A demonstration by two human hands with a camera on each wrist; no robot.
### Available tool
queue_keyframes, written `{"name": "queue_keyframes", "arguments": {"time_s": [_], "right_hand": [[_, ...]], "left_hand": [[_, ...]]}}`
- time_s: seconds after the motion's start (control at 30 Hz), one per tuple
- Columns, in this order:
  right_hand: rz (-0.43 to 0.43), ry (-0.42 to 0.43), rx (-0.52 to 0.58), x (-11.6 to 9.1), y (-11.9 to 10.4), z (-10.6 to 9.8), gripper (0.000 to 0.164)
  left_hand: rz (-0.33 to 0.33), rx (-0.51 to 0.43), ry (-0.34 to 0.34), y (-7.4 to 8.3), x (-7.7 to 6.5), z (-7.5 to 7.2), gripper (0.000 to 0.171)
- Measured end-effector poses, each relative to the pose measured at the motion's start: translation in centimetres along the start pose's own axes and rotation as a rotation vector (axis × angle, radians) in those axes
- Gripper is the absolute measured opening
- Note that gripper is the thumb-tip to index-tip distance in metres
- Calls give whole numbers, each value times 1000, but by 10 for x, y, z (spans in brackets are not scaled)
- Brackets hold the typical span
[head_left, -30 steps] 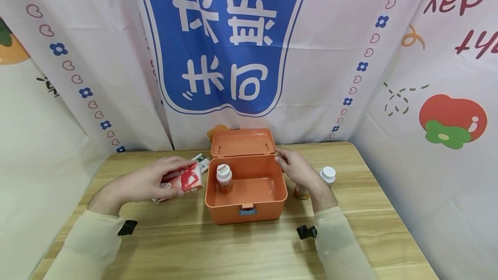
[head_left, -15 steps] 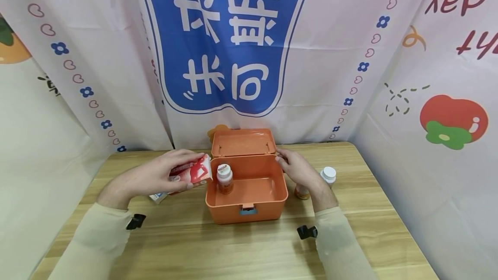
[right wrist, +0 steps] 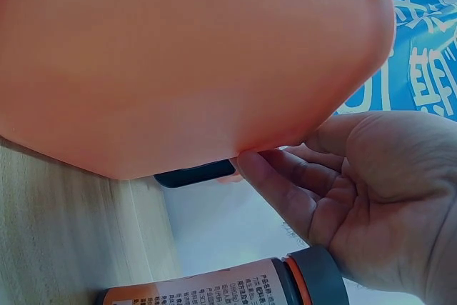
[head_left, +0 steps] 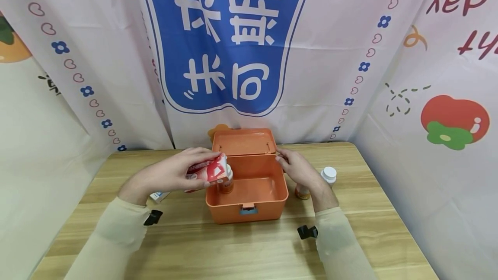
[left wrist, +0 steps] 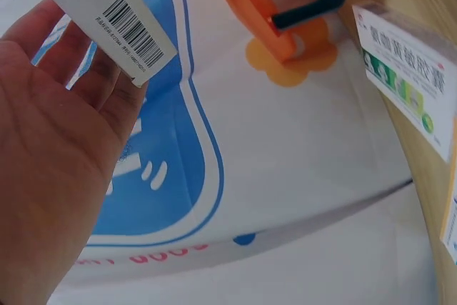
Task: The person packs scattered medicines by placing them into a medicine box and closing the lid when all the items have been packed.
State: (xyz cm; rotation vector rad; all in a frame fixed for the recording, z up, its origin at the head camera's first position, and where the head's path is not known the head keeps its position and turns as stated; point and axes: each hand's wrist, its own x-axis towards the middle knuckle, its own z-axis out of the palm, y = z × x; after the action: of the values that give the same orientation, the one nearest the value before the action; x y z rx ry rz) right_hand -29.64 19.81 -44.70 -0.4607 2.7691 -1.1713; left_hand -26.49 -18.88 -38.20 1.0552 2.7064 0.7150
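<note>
Head view: the left hand [head_left: 173, 171] pinches a red-and-white carton [head_left: 215, 171] over the left side of the orange box [head_left: 266, 213], near the worktop's [head_left: 218, 249] back edge; the right hand [head_left: 298, 169] pinches the box's rear-right corner, presumably steadying it.

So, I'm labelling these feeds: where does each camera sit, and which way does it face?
Head: worn on the head, facing forward and down at the orange box on the table; the left hand, right hand and both sleeves show.
Left wrist: on that wrist, facing past the left hand and its held carton toward the printed backdrop.
Right wrist: on that wrist, facing the orange box's outside, with the right hand and a bottle.
Head and right wrist share the right hand touching the orange box.
</note>
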Motion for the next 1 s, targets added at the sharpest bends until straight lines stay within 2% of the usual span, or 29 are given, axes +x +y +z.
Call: {"name": "queue_keyframes", "arguments": {"time_s": [0.37, 0.73, 1.0], "right_hand": [[-10, 8, -7, 2, 3, 1, 50], [-3, 6, -11, 1, 2, 0, 51], [7, -1, -11, 1, 1, 0, 52]], "left_hand": [[-47, 7, -69, 19, 23, 10, 78], [9, 20, -78, 27, 43, 25, 74], [40, 10, -122, 32, 55, 35, 73]]}}
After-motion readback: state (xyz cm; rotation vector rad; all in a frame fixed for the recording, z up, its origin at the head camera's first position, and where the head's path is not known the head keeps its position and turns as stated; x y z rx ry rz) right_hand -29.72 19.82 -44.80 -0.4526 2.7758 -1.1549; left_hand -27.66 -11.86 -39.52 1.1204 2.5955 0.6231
